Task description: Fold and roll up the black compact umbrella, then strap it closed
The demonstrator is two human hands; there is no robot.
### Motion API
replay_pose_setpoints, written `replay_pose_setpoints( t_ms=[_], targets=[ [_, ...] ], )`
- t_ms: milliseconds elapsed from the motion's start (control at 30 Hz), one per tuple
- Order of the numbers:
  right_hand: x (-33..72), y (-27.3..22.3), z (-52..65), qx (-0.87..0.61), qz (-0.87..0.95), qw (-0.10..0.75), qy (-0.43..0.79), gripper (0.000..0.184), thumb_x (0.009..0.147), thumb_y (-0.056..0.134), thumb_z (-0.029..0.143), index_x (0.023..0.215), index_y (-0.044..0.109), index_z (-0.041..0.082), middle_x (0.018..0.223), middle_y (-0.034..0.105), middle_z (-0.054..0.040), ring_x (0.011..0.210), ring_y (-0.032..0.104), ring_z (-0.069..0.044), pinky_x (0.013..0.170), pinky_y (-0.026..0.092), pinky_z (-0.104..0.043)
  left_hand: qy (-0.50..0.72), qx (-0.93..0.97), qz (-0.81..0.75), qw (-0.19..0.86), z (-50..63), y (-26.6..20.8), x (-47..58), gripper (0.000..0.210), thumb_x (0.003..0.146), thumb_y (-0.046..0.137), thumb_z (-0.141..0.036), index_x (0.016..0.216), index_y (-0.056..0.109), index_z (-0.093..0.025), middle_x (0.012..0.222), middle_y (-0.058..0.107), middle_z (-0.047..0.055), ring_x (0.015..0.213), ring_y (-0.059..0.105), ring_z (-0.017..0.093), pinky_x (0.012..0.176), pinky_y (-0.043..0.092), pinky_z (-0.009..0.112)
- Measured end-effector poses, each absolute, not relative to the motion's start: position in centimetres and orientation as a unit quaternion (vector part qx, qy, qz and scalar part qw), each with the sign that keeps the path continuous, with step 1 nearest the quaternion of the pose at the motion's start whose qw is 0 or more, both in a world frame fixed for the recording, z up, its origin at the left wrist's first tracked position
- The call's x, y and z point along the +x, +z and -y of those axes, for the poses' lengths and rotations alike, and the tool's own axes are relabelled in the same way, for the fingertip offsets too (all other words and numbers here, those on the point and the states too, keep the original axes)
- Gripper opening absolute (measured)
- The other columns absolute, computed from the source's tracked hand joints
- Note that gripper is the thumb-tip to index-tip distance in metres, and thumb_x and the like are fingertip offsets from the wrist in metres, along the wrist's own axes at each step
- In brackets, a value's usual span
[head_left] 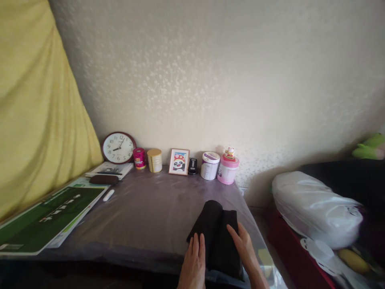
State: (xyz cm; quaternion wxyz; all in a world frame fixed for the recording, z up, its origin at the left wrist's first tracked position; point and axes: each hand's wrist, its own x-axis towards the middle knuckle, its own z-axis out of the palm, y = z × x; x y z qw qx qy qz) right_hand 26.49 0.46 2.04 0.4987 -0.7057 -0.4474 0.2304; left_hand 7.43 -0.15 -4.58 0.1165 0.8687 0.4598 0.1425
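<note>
A folded piece of black fabric (212,230) lies at the front right of the table, with a fold or seam running along its length. On its lower left edge rests my left hand (194,257), the fingers stretched out and close together. My right hand (243,243) touches the fabric's right edge, thumb apart from the forefinger; its other fingers are partly hidden. Neither hand visibly grips the fabric.
Along the wall stand a clock (119,147), a pink tin (139,158), a yellow-lidded canister (155,161), a framed panda picture (179,161) and two tubs (209,166). A green board (57,216) lies left. A white bag (315,208) sits beyond the table's right edge.
</note>
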Motion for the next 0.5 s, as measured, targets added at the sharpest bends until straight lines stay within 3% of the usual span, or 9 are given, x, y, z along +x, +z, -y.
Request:
replay_pose_setpoints(
  t_ms=[200, 367, 500],
  targets=[
    [23.5, 3.4, -4.5, -0.667, 0.498, 0.504, 0.232, 0.031, 0.072, 0.054, 0.044, 0.084, 0.062, 0.017, 0.08, 0.068, -0.0048, 0.078, 0.062, -0.022, 0.068, 0.049, -0.031, 0.133, 0.869, -0.462, 0.117, 0.0, -5.0, 7.7, 0.108, 0.049, 0.059, -0.002, 0.14, 0.001, -0.011, 0.145, 0.013, 0.022, 0.132, 0.022, 0.035, 0.102, 0.035, 0.042],
    [22.4, 1.5, -7.0, -0.667, 0.5, 0.493, 0.249, 0.03, 0.07, 0.054, 0.042, 0.086, 0.06, 0.017, 0.077, 0.068, -0.0058, 0.073, 0.063, -0.023, 0.065, 0.05, -0.032, 0.133, 0.864, -0.469, 0.124, -0.4, -5.0, 7.9, 0.1, 0.052, 0.059, -0.004, 0.14, 0.011, -0.01, 0.145, 0.017, 0.02, 0.131, 0.025, 0.034, 0.102, 0.036, 0.04],
    [22.3, 0.1, -7.8, -0.692, 0.486, 0.475, 0.244, 0.034, 0.068, 0.057, 0.038, 0.094, 0.06, 0.017, 0.082, 0.07, -0.0071, 0.079, 0.065, -0.024, 0.069, 0.051, -0.034, 0.144, 0.863, -0.462, 0.145, -0.3, -4.8, 7.2, 0.1, 0.052, 0.054, -0.006, 0.14, 0.007, -0.01, 0.146, 0.015, 0.018, 0.132, 0.023, 0.032, 0.103, 0.034, 0.038]
  ],
)
